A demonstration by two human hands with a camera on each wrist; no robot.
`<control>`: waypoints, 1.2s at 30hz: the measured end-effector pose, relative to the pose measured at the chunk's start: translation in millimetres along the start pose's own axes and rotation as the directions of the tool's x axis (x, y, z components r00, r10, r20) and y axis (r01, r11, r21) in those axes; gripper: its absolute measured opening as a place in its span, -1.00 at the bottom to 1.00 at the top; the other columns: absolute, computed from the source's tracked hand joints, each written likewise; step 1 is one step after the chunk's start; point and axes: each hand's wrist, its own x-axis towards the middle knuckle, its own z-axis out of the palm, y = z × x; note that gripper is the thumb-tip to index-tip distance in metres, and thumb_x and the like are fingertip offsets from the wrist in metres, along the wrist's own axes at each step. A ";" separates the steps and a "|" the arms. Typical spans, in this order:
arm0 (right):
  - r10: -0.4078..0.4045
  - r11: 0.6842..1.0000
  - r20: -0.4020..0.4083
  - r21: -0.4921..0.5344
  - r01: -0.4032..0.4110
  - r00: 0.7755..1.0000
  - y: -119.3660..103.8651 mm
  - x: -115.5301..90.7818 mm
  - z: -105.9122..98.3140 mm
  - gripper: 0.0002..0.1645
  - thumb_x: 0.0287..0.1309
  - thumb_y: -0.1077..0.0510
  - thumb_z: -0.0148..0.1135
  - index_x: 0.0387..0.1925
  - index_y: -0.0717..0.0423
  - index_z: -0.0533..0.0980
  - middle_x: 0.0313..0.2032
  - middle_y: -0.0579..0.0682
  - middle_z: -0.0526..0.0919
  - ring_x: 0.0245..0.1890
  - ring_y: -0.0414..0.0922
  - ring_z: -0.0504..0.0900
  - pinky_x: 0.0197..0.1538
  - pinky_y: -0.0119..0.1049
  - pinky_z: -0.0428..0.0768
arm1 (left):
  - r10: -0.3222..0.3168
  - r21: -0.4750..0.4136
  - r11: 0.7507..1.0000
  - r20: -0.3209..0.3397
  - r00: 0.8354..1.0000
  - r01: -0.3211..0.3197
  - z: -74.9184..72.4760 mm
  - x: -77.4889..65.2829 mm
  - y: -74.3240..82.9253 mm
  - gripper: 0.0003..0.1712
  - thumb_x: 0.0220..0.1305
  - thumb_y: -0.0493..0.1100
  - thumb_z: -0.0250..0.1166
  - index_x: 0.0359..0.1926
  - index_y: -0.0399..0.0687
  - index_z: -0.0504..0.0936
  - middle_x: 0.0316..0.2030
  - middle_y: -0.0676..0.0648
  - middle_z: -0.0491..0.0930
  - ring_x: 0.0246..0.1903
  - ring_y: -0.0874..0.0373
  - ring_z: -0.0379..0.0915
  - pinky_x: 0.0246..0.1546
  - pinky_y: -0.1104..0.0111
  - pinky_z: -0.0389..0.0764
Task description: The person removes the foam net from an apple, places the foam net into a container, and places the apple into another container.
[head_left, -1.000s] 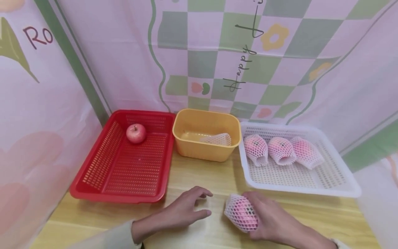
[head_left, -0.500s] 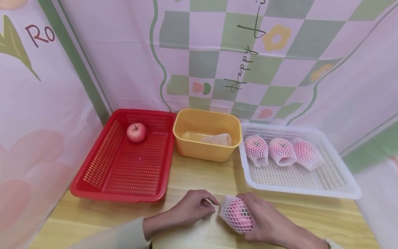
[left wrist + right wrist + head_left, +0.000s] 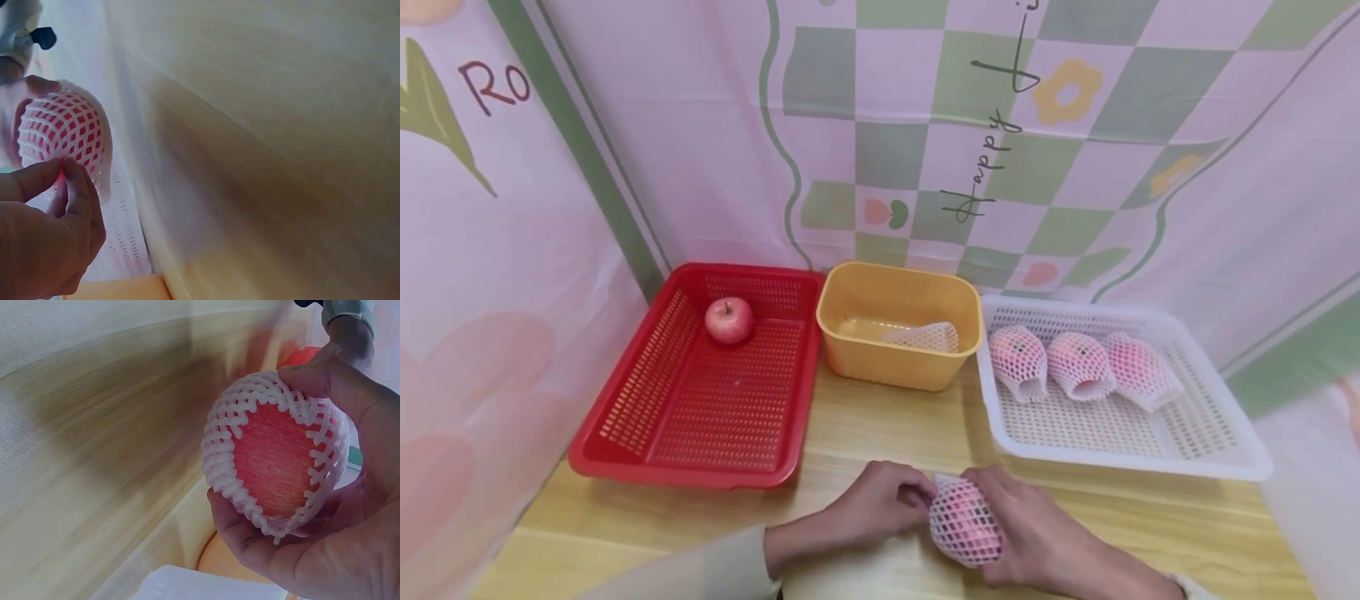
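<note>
An apple in a white foam net sleeve (image 3: 964, 527) is held low over the front of the table, gripped by my right hand (image 3: 1037, 529) from its right side. In the right wrist view, red apple skin (image 3: 275, 459) shows through the sleeve's open end, with thumb and fingers around the sides. My left hand (image 3: 880, 507) meets the opposite end, its thumb and fingertips pinching the netting there in the left wrist view. A bare apple (image 3: 729, 321) sits in the red basket (image 3: 805, 392) at the left.
Between the two baskets stands a yellow bin (image 3: 880, 367) containing a loose foam net (image 3: 928, 337). Inside the white basket (image 3: 1120, 460) at the right lie several netted apples (image 3: 1078, 364). A patterned curtain (image 3: 887, 150) hangs close behind the containers.
My left hand has moved right, from apart with spread fingers to pinching the sleeve's end. The right hand has brought the netted apple slightly left.
</note>
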 end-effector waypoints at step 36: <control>-0.043 0.999 -0.086 -0.014 0.042 0.995 -9.6 5.0 10.6 0.30 -0.26 -0.18 0.78 0.38 0.47 0.37 0.14 0.26 0.68 0.02 0.14 0.74 0.06 0.06 0.75 | -0.003 0.159 0.987 0.102 0.995 -0.013 13.0 0.7 2.4 -0.13 -0.05 -0.38 0.66 0.31 -0.07 0.48 -0.01 0.15 0.64 -0.06 0.46 0.53 0.02 0.55 0.58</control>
